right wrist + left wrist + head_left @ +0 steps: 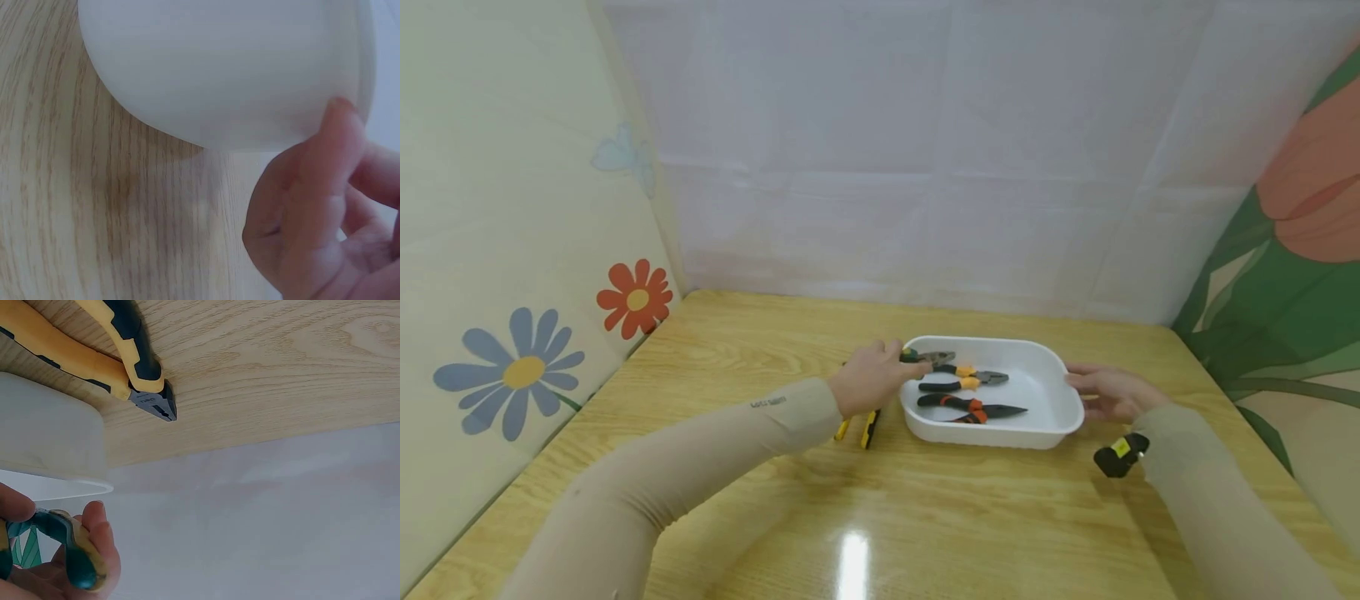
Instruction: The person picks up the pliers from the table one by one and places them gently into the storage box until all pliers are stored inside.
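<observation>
My left hand (872,379) holds pliers with green-and-yellow handles (78,562) at the left end of a white plastic tray (1045,435). Their metal head extends over the tray's interior in the head view. Inside the tray lie combination pliers with orange-and-black handles (972,383) and, nearer to me, needle-nose pliers with red-and-black handles (976,407). At the opposite end my right hand (1112,392) grips the tray's rim, a fingertip against the outer wall (250,94). Yellow-and-black pliers (147,375) rest on the table left of the tray, partly hidden by my left hand in the head view.
The wooden table (760,508) runs back to a pale hanging sheet (865,208). Flower-printed panels stand at left and right. A black device with a yellow label (1120,456) sits at my right wrist.
</observation>
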### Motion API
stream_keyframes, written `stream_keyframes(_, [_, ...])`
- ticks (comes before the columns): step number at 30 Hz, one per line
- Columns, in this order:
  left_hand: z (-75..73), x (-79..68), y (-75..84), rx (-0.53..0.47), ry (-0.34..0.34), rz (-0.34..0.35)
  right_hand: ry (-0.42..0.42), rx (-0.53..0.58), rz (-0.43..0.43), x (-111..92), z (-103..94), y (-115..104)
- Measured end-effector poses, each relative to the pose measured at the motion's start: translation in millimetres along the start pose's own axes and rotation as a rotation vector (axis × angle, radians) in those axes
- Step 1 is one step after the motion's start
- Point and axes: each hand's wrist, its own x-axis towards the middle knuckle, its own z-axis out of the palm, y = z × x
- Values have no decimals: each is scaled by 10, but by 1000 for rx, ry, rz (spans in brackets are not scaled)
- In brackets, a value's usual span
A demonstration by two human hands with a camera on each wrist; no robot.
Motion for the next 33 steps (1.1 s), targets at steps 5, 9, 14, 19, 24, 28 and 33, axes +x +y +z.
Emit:
stream_keyframes(5, [14, 22, 11, -10, -37, -17, -12, -22, -14, 2, 11, 0])
stream_keyframes(9, [22, 45, 13, 9, -38, -5, 2, -11, -9, -6, 15, -1])
stream_keyframes(14, [14, 82, 28, 40, -46, 20, 26, 8, 6, -20, 32, -11])
stream_keyframes(19, [5, 135, 53, 42, -87, 18, 34, 7, 6, -39, 53, -16])
stream_keyframes(24, [5, 174, 79, 99, -98, 27, 26, -10, -1, -42, 69, -9])
stream_keyframes(28, [10, 213, 92, 111, -99, 32, 27, 1, 0, -39, 66, -11])
stream_keyframes(33, [20, 281, 115, 133, -109, 54, 22, 26, 0, -33, 45, -1])
